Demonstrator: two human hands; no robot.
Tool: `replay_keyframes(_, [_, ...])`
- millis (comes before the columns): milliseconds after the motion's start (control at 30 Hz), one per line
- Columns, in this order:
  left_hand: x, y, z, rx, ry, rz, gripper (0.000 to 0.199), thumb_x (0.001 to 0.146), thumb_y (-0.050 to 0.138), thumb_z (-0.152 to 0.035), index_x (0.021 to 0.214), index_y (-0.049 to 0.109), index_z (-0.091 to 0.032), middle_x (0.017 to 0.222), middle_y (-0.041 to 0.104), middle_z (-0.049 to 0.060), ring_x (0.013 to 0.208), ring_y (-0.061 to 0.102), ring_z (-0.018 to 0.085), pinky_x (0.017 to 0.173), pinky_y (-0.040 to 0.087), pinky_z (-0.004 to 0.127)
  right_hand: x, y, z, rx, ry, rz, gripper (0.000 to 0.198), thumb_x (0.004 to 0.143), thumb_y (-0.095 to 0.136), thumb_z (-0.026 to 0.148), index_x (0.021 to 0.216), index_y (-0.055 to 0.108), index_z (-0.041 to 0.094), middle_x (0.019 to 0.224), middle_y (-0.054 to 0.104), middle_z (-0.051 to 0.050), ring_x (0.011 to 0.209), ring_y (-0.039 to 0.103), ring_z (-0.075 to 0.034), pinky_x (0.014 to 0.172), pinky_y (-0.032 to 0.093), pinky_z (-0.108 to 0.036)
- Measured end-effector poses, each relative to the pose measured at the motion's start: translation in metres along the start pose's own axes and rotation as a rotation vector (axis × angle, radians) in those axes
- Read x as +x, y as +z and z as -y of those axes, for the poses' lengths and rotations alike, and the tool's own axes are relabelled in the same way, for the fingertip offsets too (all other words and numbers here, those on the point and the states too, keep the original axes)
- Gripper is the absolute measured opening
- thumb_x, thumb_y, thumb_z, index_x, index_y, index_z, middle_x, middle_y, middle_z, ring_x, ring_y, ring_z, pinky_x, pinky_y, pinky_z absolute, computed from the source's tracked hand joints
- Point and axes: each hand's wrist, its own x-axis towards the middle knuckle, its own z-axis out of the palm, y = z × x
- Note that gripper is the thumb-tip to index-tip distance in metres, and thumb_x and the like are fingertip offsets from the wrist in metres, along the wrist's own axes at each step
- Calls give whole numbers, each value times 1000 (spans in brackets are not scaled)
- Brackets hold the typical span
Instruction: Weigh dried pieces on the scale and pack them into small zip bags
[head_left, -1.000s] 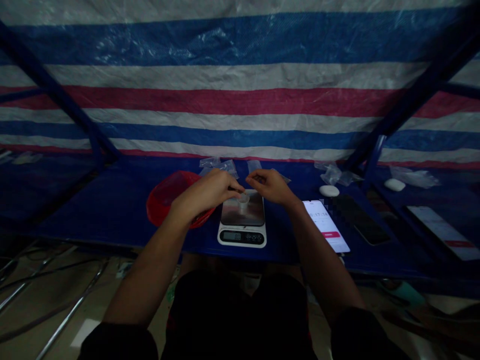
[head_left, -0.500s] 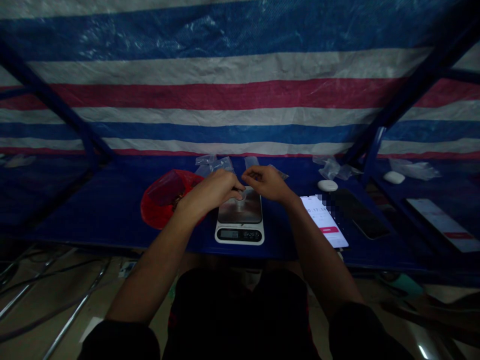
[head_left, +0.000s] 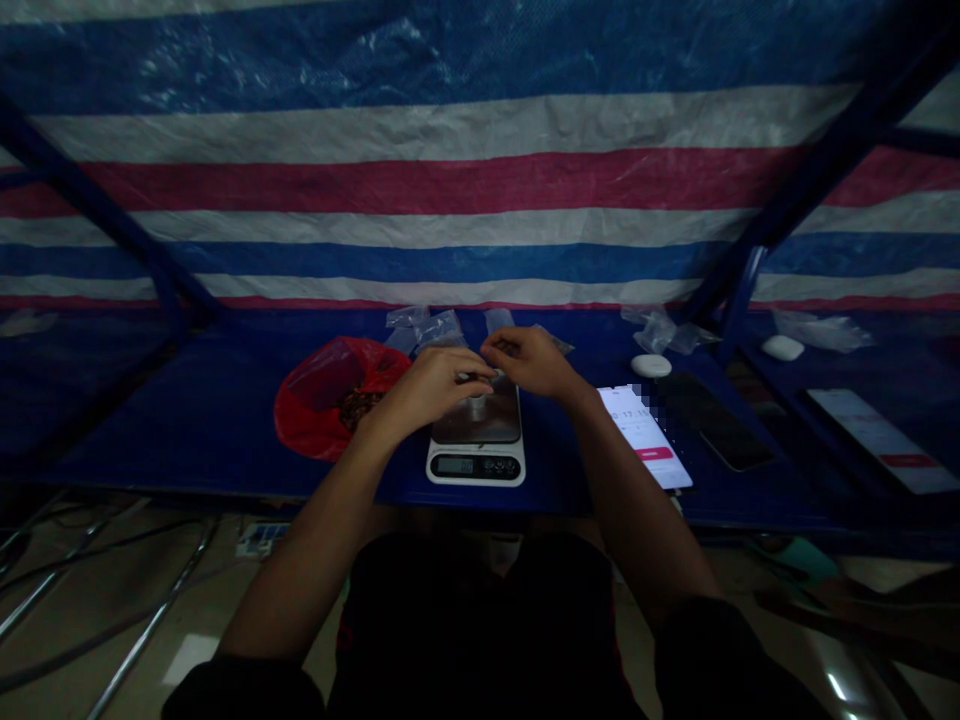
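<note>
A kitchen scale (head_left: 476, 468) with a metal plate and a small display lies in front of me. On its plate stands a small clear cup (head_left: 476, 406), partly hidden by my left hand (head_left: 448, 378). That hand hovers over the cup, thumb and fingers apart, its fingertips close to those of my right hand (head_left: 531, 360). My right hand is curled above the plate's back right, and small brown pieces show within its fingers. Left of the scale, an open red plastic bag (head_left: 311, 415) holds many small brown pieces (head_left: 358, 408), partly behind my left wrist.
Clear plastic bags (head_left: 439, 328) lie behind the scale. To the right are a lit phone (head_left: 649, 450), a dark phone (head_left: 724, 430) and a white case (head_left: 651, 366). Blue frame bars (head_left: 780, 220) slant up at both sides before a striped sheet (head_left: 450, 185).
My left thumb and fingers have parted and come off the small cup, moving slightly up. My right hand stays nearly in place. The view has shifted a little, showing more of the red bag.
</note>
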Motion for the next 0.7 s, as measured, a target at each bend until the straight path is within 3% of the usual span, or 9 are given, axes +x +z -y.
replay_keyframes(200, [-9, 6, 2, -14, 44, -88, 16, 97, 74, -27, 108, 83, -21, 112, 83, 7, 107, 76, 22, 101, 58, 38, 1, 1, -2, 22, -1, 7, 23, 93, 66, 37, 89, 76, 16, 82, 76, -5, 73, 66, -18, 71, 51, -30])
replay_keyframes(367, [-12, 3, 3, -18, -23, -72, 15, 96, 72, -26, 106, 83, -23, 114, 83, 6, 107, 76, 22, 103, 59, 39, 0, 2, -3, 10, -7, 1, 22, 93, 66, 37, 90, 77, 17, 83, 77, -5, 74, 65, -18, 70, 50, -30])
replay_keyframes(567, [-15, 0, 1, -5, 36, -44, 17, 94, 73, -24, 108, 82, -20, 118, 82, 8, 112, 75, 23, 108, 56, 41, 0, 2, -2, 12, 2, -1, 23, 93, 67, 38, 89, 76, 17, 83, 77, -6, 74, 66, -18, 69, 51, -31])
replay_keyframes(700, [-18, -5, -6, -22, 2, -53, 19, 98, 68, -26, 108, 82, -21, 118, 82, 7, 113, 75, 23, 107, 56, 40, -1, 1, 0, 8, 11, 7, 22, 93, 66, 37, 90, 76, 18, 82, 77, -6, 73, 67, -19, 69, 50, -32])
